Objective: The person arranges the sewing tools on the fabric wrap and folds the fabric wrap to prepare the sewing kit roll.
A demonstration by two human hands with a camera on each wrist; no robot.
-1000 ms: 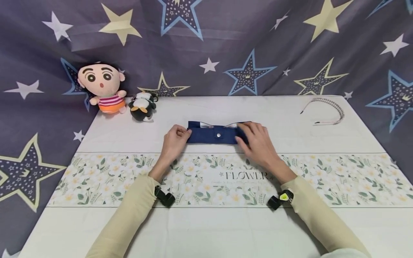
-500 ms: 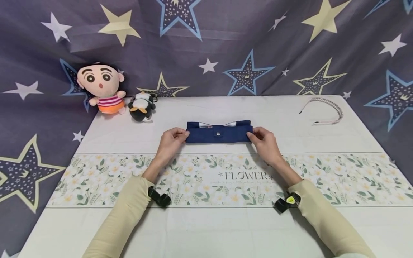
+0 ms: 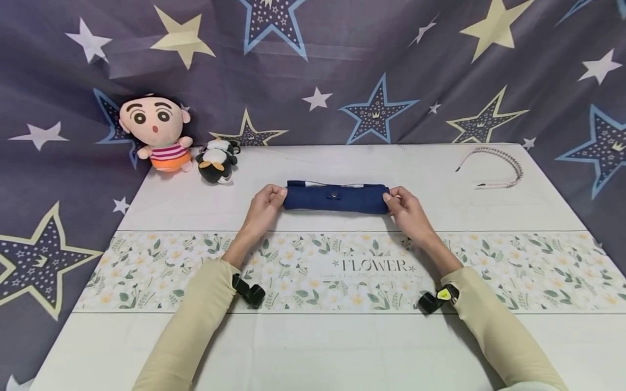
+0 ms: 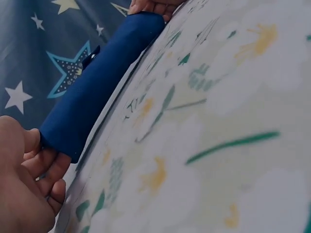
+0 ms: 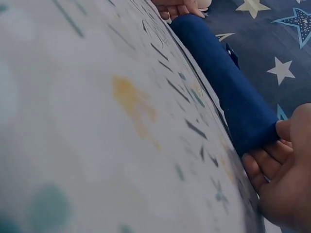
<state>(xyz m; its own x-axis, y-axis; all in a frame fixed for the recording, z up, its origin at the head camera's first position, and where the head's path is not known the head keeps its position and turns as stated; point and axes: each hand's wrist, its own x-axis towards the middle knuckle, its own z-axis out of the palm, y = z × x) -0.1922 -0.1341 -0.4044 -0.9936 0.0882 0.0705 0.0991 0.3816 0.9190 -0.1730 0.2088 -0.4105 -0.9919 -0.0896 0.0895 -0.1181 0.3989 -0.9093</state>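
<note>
A rolled-up navy cloth [image 3: 337, 202] with a metal snap on a small tab lies crosswise on the table in the head view. A strip of white shows along its far edge. My left hand [image 3: 265, 206] pinches the left end between thumb and fingers, and my right hand [image 3: 406, 212] pinches the right end the same way. From the left wrist, the blue roll [image 4: 104, 80] looks thick and rounded, with the thumb on top and the fingers beneath. The right wrist view shows the roll's other end [image 5: 248, 119] held likewise.
A plush doll [image 3: 161, 130] in a striped top and a penguin plush [image 3: 215, 162] sit at the back left. At the back right lies a thin braided headband [image 3: 508, 163]. A floral printed band [image 3: 171, 271] crosses the white table, and a starry curtain [image 3: 313, 65] hangs behind.
My right hand has moved from the top of the cloth to its right end. The cloth's front has turned up and away, so the snap faces more upward and less white shows.
</note>
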